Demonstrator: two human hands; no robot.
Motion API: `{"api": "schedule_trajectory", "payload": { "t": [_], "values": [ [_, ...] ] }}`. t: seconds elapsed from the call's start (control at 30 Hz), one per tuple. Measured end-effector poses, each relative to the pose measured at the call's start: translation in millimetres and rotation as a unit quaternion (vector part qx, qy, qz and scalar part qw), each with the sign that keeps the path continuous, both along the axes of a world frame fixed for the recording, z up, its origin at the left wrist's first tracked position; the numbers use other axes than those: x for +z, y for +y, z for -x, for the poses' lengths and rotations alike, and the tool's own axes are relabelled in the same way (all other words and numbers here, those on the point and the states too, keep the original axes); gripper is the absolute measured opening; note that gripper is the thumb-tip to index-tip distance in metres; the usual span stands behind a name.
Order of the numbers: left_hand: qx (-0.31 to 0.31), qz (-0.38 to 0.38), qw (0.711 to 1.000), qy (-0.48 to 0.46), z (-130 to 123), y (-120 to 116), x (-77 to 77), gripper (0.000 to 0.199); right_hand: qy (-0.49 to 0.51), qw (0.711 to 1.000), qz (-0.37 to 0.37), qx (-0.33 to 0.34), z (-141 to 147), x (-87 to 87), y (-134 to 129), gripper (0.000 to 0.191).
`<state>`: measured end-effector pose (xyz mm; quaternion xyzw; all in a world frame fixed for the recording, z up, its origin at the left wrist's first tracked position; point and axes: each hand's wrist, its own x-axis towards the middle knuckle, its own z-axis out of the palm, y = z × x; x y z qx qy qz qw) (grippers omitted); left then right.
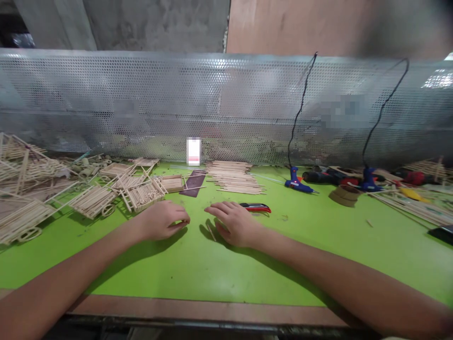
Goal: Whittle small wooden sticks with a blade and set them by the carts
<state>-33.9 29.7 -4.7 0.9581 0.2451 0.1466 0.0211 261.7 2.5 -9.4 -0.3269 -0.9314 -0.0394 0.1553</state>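
My left hand (pixel 163 220) rests on the green tabletop (pixel 219 274), its fingers curled down, with nothing visible in them. My right hand (pixel 233 223) lies flat-fingered just to its right and holds nothing. A loose thin wooden stick (pixel 211 232) lies beside my right hand's fingers. Just beyond that hand is a red and black utility knife (pixel 255 208). Farther ahead sit a neat spread of wooden sticks (pixel 231 177) and a dark purple mat (pixel 193 183). Left of them stand small stick-built wooden structures (pixel 140 192), some with wheels.
Two blue glue guns (pixel 299 182) with black cords stand at the right, beside a roll of brown tape (pixel 345 196) and dark power tools. Stick frames pile up at the far left. A perforated metal screen (pixel 219 104) runs along the table's back.
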Motion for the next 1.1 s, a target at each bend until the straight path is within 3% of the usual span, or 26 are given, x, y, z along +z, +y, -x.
{"api": "schedule_trajectory", "payload": {
  "t": [0.27, 0.57, 0.7, 0.8, 0.93, 1.1],
  "values": [
    [-0.004, 0.005, 1.0, 0.001, 3, 2, -2.3, 0.019, -0.105, 0.971, -0.007, -0.217, -13, 9.7, 12, 0.038],
    [0.007, 0.029, 1.0, 0.008, 3, 1, 1.2, 0.02, -0.199, 0.938, -0.004, -0.285, -26, 17.0, 20, 0.033],
    [0.023, 0.042, 0.999, 0.015, 4, 2, 1.0, 0.02, -0.218, 0.941, 0.041, -0.255, -40, 20.8, 27, 0.024],
    [0.029, 0.057, 0.998, 0.021, 4, 2, 0.5, 0.022, -0.175, 0.953, 0.102, -0.227, -48, 30.5, 30, 0.016],
    [0.038, 0.073, 0.996, 0.033, 5, 2, 0.1, 0.025, -0.101, 0.957, 0.191, -0.195, -50, 44.9, 28, 0.021],
    [0.046, 0.066, 0.996, 0.039, 6, 1, 1.1, 0.025, -0.074, 0.973, 0.188, -0.114, -43, 51.9, 19, 0.031]
  ]
}}
